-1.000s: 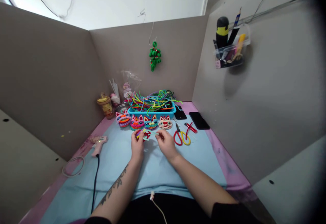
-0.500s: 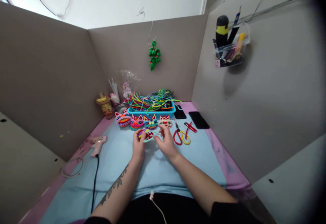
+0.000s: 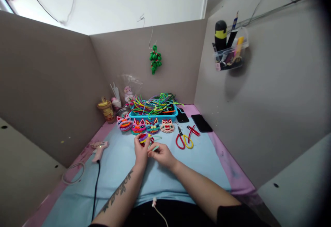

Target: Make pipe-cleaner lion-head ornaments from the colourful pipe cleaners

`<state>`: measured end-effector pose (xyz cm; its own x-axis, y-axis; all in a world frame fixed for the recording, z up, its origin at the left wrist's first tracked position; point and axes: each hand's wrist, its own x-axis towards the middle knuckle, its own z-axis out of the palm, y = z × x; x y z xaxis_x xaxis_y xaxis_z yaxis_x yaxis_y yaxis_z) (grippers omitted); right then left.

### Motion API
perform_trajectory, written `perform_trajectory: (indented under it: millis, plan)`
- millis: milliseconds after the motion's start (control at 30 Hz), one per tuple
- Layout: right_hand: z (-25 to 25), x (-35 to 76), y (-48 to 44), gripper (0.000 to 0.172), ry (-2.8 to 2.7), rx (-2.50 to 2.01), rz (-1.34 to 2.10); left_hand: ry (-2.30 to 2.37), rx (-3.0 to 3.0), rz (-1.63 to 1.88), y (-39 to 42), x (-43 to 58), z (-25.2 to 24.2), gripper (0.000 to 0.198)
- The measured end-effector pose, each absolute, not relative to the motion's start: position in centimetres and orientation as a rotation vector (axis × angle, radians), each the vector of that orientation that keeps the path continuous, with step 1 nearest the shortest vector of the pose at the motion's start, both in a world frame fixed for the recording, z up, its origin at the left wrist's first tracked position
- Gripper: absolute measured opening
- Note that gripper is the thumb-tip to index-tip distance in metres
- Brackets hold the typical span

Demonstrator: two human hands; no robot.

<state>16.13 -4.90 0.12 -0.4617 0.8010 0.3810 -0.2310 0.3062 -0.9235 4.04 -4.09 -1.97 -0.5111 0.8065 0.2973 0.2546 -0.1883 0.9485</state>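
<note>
Both hands work together in front of the tray (image 3: 152, 118), on the wearer's side of it and beyond the row of small animal heads (image 3: 152, 127). The left forearm slants up and inward toward the tray, its hand (image 3: 141, 151) upright with fingers curled and thumb raised. The right forearm comes in from the tray's right-hand side, and its hand (image 3: 162, 155) lies lower and flatter, the fingertips drawn in close to the left thumb.

The left hand is closed around the colorful craft piece (image 3: 144, 138), purple, yellow and red, which sits between fingers and thumb and shows above the grip, toward the tray. The right hand's thumb and finger are pinched together on the pale green strip (image 3: 155, 148); a short end sticks out past the pinch.

That end points away from the wearer, slanting toward the tray's right end. Another thin length runs out beyond the fingers, roughly along the tray's front edge. The craft piece is partly covered by fingers, so its long axis cannot be told.
</note>
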Motion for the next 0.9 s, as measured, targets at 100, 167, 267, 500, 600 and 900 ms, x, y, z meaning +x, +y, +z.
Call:
perform_trajectory:
  millis: [100,167,267,500,600,900]
  plan:
    - [0.7,17.0,-5.1,0.032,-1.641,-0.258,1.654,1.682,1.207,1.74,-4.2,3.9,-1.8,0.048]
    - [1.0,17.6,-5.1,0.033,-1.636,-0.063,1.834,1.684,1.204,1.754,-4.3,4.0,-1.5,0.048]
    - [1.4,18.5,-5.1,0.033,-1.652,0.152,1.971,1.667,1.201,1.787,-4.6,4.2,-1.0,0.046]
    - [1.6,19.4,-3.2,0.037,-1.599,-0.484,1.424,1.549,1.112,1.802,-4.2,4.0,-1.3,0.047]
    - [1.1,19.0,-2.1,0.026,-1.494,-0.769,0.999,1.485,1.19,1.794,-4.0,3.9,-1.9,0.047]
    - [-0.5,18.0,-1.3,0.013,-1.604,-0.855,0.914,1.252,1.304,1.742,-4.1,4.4,-2.2,0.048]
